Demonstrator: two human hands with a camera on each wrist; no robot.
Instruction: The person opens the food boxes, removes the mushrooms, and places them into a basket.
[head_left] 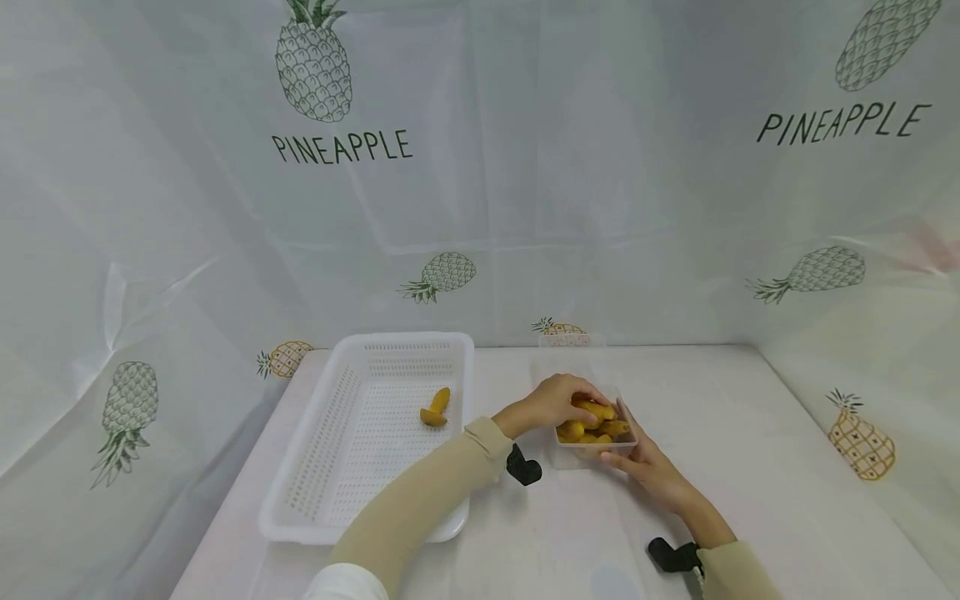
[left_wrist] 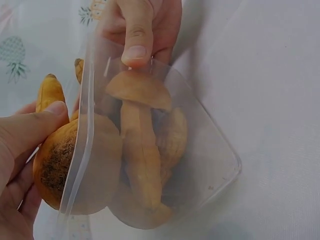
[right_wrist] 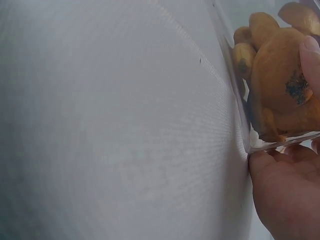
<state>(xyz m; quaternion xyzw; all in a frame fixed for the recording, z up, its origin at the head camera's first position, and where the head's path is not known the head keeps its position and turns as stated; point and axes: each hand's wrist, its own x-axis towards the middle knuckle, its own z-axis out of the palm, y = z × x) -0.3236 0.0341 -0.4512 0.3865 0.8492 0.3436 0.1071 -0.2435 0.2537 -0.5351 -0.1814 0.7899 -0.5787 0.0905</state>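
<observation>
Box [head_left: 596, 444]: one, clear plastic, open-topped; right of the basket. Whether it sits flat on the bench cannot be told.

Mushrooms [head_left: 613, 428]: several, yellow-brown, piled inside the box to about rim height. Through the clear wall, the left wrist view shows a long-stemmed mushroom [left_wrist: 140, 145] and its rounded cap.

Dark-patched mushroom [left_wrist: 56, 165]: one, bulky, at the box rim, partly outside the wall line as seen from the left wrist.

Left hand [head_left: 558, 400]: reaching in over the left side of the box. Grip mostly closed, thumb and fingers about the dark-patched mushroom.

Right hand [head_left: 652, 467]: at the right near corner of the box. Grip part-closed, thumb along the near side, fingers along the right side, holding the box.

Basket [head_left: 300, 467]: one, white, perforated, rectangular; left on the bench.

Lone mushroom [head_left: 435, 410]: one, lying in the basket near its right wall.

Clear panel [head_left: 558, 367]: one, behind the box; any join between them cannot be made out.

Black devices: two, one beside each wrist.

Bench [head_left: 705, 433]: white covering.

Curtain [head_left: 615, 192]: pale, printed with pineapples and the word PINEAPPLE; behind the bench.
</observation>
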